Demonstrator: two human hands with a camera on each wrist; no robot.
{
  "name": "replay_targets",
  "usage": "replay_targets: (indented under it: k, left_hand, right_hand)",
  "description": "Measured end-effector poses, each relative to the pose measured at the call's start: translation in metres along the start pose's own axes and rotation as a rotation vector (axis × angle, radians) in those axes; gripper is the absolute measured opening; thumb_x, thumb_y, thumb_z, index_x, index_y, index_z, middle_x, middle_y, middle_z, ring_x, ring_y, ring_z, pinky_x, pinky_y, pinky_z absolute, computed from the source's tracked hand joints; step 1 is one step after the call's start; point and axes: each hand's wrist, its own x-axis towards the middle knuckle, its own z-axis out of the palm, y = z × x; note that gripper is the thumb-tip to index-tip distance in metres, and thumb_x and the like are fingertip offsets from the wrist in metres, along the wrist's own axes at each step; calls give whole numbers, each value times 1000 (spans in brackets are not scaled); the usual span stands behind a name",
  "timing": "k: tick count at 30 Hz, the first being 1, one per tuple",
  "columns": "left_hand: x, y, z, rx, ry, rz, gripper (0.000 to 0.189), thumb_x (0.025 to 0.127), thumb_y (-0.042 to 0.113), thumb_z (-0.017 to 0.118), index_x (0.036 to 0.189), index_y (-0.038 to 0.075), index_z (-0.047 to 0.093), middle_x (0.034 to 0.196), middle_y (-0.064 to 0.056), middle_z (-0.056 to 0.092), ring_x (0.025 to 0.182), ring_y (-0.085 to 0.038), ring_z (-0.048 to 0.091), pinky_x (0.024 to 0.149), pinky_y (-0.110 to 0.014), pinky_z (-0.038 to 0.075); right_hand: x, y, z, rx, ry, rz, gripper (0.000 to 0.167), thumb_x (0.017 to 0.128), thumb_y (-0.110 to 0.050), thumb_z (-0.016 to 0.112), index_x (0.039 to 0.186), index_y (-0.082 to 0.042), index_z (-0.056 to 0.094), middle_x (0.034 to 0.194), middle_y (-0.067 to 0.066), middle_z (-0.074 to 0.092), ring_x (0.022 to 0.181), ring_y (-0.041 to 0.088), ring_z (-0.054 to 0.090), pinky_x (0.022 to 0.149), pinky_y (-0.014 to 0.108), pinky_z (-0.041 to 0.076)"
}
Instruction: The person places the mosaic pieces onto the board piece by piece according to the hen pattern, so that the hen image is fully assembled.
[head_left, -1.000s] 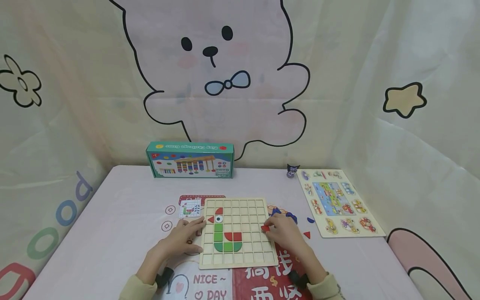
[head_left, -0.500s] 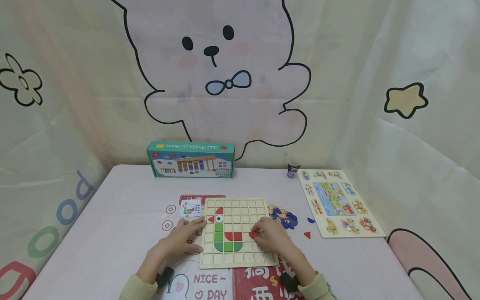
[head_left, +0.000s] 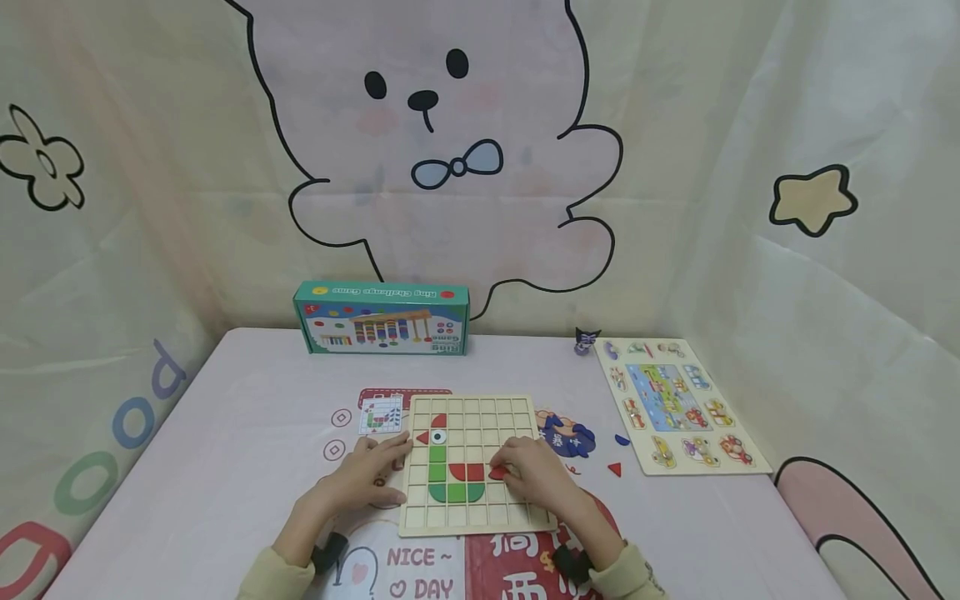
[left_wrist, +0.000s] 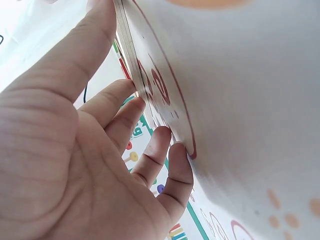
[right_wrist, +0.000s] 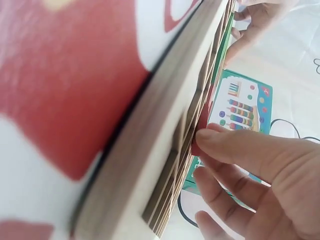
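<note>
A wooden grid board (head_left: 477, 521) lies on the table, with red and green pieces set in its cells in a bird-like shape around a round eye piece (head_left: 438, 437). My right hand (head_left: 534, 473) pinches a red piece (head_left: 497, 472) between thumb and fingers, low over the cells just right of a red square (head_left: 475, 472). In the right wrist view the thumb presses this red piece (right_wrist: 196, 145) close to the grid; its full outline is hidden. My left hand (head_left: 363, 477) rests along the board's left edge, thumb and fingers spread, fingertips touching the side.
A small pattern card (head_left: 381, 415) lies left of the board. Right of it are a red triangle (head_left: 615, 470) and a blue piece (head_left: 622, 440). Farther back stand a green game box (head_left: 382, 321) and a small figurine (head_left: 585, 341). A picture puzzle board (head_left: 633, 458) lies at the right.
My right hand has carried the red piece leftward from the board's right edge to beside the red square. My left hand has stayed at the left edge.
</note>
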Motion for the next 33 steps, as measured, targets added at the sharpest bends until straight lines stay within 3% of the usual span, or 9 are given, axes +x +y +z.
replay_targets:
  k: [6, 16, 21, 28, 33]
  left_hand:
    - [0, 1, -1, -10, -7, -22, 77, 69, 39, 77, 138, 23, 46, 148, 6, 34, 97, -15, 33, 72, -33, 35]
    - [-1, 3, -1, -1, -1, -18, 76, 70, 38, 77, 137, 23, 47, 148, 7, 35, 97, -14, 32, 72, -32, 35]
    - [-1, 4, -2, -6, -2, -22, 75, 70, 37, 77, 138, 22, 46, 148, 6, 35, 98, -15, 33, 72, -33, 35]
    - [1, 2, -1, -16, -8, -14, 77, 69, 39, 77, 138, 21, 46, 149, 5, 34, 97, -16, 32, 73, -34, 35]
    - [1, 0, -1, -16, -9, -22, 78, 69, 38, 77, 138, 22, 46, 149, 6, 34, 99, -16, 32, 74, -34, 35]
  right_hand:
    - [3, -3, 0, 8, -25, 9, 17, 77, -10, 71, 91, -19, 73, 85, -8, 66, 80, 10, 57, 74, 35, 42]
    - [7, -6, 0, 12, -33, 109, 10, 76, -14, 73, 85, -15, 72, 78, -5, 61, 71, 9, 53, 68, 30, 42]
    - [7, -8, 1, 9, -39, 101, 12, 76, -12, 71, 87, -16, 73, 79, -6, 63, 71, 8, 53, 69, 31, 41]
    - [7, -8, 1, 57, -63, 114, 15, 77, -17, 73, 91, -15, 73, 81, -4, 62, 64, 6, 45, 59, 22, 37]
    - [2, -4, -3, 57, -37, 113, 16, 77, -17, 72, 92, -15, 73, 84, -3, 64, 70, 8, 53, 64, 26, 42]
